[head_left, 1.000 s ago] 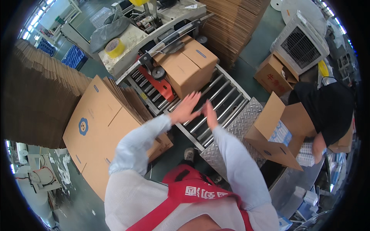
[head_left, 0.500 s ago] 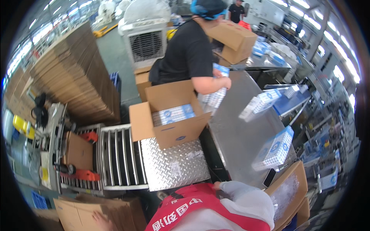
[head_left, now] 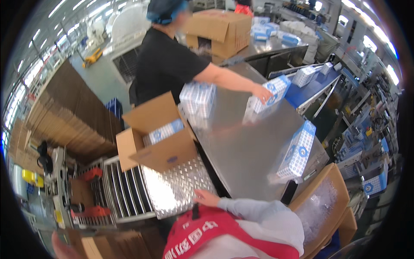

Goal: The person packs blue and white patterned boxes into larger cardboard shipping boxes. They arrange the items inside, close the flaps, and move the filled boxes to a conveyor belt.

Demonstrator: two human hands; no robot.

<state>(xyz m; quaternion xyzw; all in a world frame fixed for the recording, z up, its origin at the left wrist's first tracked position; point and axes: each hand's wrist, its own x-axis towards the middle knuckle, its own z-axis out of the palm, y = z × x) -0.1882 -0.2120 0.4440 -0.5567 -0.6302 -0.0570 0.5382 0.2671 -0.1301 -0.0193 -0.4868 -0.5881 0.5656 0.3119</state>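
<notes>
My left hand [head_left: 64, 247] is low at the left rim, beside flattened cardboard cartons [head_left: 108, 246]; it is smeared, so its fingers do not read clearly. My right hand [head_left: 206, 197] is at the near edge of a diamond-patterned metal plate [head_left: 166, 203], fingers stretched out and holding nothing. On that plate stands an open cardboard box [head_left: 166, 155] with a blue-and-white packet block [head_left: 165, 131] inside. Across the steel table, a co-worker's hand [head_left: 261, 93] rests on a blue-and-white packet block [head_left: 274, 93].
A roller conveyor [head_left: 129, 185] lies left of the plate. More packet blocks stand on the steel table [head_left: 241, 151], one nearby [head_left: 297, 151] and one beside the co-worker [head_left: 198, 99]. At right is a carton of clear plastic [head_left: 319, 207]. Stacked flat cartons [head_left: 73, 112] rise at left.
My right hand has moved left onto the plate's edge; my left hand has shifted off the carton face. The co-worker has let go of one packet block and reached to another. The view has swung right.
</notes>
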